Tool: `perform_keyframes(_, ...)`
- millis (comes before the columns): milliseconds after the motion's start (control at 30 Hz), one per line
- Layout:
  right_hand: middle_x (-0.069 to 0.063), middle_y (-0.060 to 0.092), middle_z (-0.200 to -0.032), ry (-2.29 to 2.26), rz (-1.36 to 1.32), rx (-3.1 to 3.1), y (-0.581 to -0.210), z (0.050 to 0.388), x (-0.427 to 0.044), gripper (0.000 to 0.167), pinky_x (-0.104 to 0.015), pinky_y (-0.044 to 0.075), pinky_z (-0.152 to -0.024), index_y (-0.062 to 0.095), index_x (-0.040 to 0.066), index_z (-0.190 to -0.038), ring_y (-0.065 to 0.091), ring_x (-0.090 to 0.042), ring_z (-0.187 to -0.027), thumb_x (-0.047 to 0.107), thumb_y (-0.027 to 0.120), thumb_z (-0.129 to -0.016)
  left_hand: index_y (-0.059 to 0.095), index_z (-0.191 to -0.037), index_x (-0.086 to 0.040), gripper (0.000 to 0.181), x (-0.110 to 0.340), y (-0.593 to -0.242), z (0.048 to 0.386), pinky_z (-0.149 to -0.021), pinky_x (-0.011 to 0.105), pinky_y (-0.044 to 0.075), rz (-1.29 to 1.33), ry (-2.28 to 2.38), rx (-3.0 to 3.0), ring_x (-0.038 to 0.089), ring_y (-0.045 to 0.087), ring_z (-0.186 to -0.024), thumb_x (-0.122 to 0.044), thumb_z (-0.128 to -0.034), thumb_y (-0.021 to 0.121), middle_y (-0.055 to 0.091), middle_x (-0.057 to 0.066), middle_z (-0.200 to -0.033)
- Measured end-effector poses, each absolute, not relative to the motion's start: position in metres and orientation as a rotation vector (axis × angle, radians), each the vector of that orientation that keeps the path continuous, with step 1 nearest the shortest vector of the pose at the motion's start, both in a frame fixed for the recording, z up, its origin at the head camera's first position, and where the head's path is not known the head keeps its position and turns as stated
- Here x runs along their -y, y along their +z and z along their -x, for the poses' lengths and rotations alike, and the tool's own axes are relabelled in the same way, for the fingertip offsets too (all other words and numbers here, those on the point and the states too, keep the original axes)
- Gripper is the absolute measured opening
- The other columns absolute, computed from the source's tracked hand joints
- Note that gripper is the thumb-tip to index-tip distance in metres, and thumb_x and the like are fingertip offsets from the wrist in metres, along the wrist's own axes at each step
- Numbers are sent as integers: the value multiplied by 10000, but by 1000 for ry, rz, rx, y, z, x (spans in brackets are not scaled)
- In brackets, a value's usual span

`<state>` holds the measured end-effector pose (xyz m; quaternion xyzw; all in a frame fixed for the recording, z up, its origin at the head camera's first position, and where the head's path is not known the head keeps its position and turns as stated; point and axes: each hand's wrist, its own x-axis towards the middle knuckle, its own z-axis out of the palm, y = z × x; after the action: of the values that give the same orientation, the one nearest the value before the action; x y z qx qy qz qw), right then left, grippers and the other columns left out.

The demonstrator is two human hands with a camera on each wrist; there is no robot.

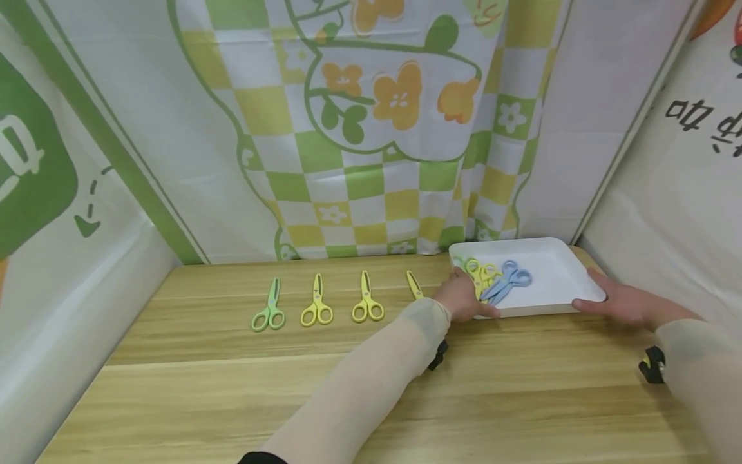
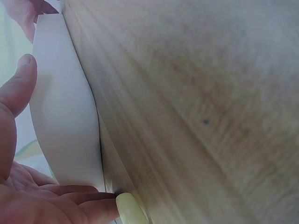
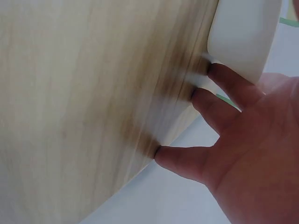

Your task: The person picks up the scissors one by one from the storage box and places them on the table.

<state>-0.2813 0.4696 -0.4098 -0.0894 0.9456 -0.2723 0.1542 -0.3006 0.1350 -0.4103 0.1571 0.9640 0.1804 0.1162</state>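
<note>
A white tray point(image 1: 559, 267) lies at the table's far right. Green, yellow and blue scissors point(image 1: 505, 283) are heaped in its left part. My left hand point(image 1: 460, 296) is at the near left corner, thumb along the front wall and straight fingers by the side; in the left wrist view, a yellow scissors handle point(image 2: 131, 209) lies at its fingertips. My right hand point(image 1: 623, 299) touches the near right corner, thumb in front. Its fingers point(image 3: 180, 161) are spread and straight, with tips down at the wooden surface. Left of the tray, yellow scissors point(image 1: 414, 283) are partly hidden by my left arm.
Further left along the wooden table point(image 1: 232, 386) lie green scissors point(image 1: 270, 309) and two yellow pairs, spaced in a row with blades pointing away. A patterned cloth backdrop point(image 1: 371, 193) rises behind the table, and white printed panels stand at both sides.
</note>
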Motion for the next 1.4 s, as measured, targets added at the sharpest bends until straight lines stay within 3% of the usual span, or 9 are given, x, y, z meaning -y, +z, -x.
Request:
perform_keyframes(233,-499,131,-1446,-645,249,-2783,-408,280,-468,1016,-752,210,-988,-60,-102,-1523,187,-679,-1290,505,555,-989,144,-1540,97,1219,-135,-409,300,-1022,237,394,-452,504,-2821,205,494,-1295,-685,-790,701,385,190,-1528)
perform_keyframes(533,-483,143,-1459,-691,247,-2778,-413,282,-472,1014,-743,224,-979,-35,-97,-1530,199,-664,-1297,495,580,-982,119,-1549,82,1221,-132,-409,305,-1011,228,392,-480,511,-2768,184,488,-1289,-668,-793,717,373,174,-1540)
perform_keyframes(667,-484,155,-1455,-696,225,-2775,-411,280,-474,1015,-744,232,-971,-31,-91,-1533,207,-664,-1292,499,583,-980,222,-1555,15,1160,-129,-414,319,-1000,281,406,-523,460,-2787,186,479,-1264,-734,-788,664,421,109,-1507)
perform_keyframes(767,-491,148,-1450,-686,206,-2772,-410,278,-475,1022,-748,231,-970,-31,-101,-1527,202,-669,-1289,504,582,-978,248,-1583,-99,1057,-125,-416,327,-1108,387,303,-615,341,-2870,252,308,-1416,-793,-835,523,305,63,-1589)
perform_keyframes(833,-494,142,-1448,-683,199,-2770,-409,277,-474,1024,-749,231,-969,-34,-106,-1524,199,-672,-1287,505,581,-978,207,-1604,-185,975,-123,-414,330,-1166,463,162,-700,228,-2911,280,95,-1496,-809,-878,393,146,5,-1651)
perform_keyframes(933,-495,137,-1449,-691,203,-2766,-410,277,-474,1026,-747,235,-968,-33,-111,-1523,200,-670,-1288,501,585,-978,149,-1611,-268,886,-121,-412,331,-1174,502,12,-848,30,-2911,256,-80,-1500,-808,-912,207,29,-95,-1654)
perform_keyframes(1067,-498,134,-1446,-706,201,-2756,-412,278,-473,1031,-754,230,-966,-32,-108,-1525,200,-672,-1285,502,590,-974,217,-1597,-311,855,-123,-411,329,-1167,500,-41,-919,-128,-2871,230,-94,-1497,-803,-909,91,110,-147,-1637)
perform_keyframes(1233,-487,137,-1457,-696,188,-2764,-412,281,-472,1040,-756,214,-976,-23,-87,-1535,189,-670,-1295,538,582,-966,417,-1512,-386,843,-133,-415,331,-1144,517,-116,-893,-218,-2839,228,-59,-1500,-816,-889,45,260,-150,-1597)
perform_keyframes(1400,-485,131,-1461,-691,183,-2759,-409,281,-470,1046,-752,215,-980,-26,-91,-1534,182,-668,-1300,538,585,-965,573,-1398,-398,637,-144,-415,341,-1142,567,-68,-860,-133,-2859,261,23,-1504,-726,-973,230,343,-157,-1561)
